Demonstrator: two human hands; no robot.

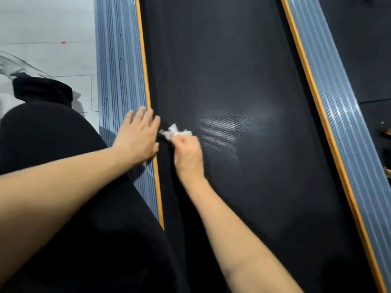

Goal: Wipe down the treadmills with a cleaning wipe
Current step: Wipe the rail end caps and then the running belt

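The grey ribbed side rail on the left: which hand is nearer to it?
Left. The left hand rests flat on that rail; the right hand holds the wipe over the belt.

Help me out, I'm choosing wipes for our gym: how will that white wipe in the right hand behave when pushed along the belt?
The wipe looks crumpled into a wad in the right hand, so it is probably thin, floppy and very light. On the textured black belt it will likely drag and bunch rather than glide. Its ragged edges suggest it may tear under hard rubbing.
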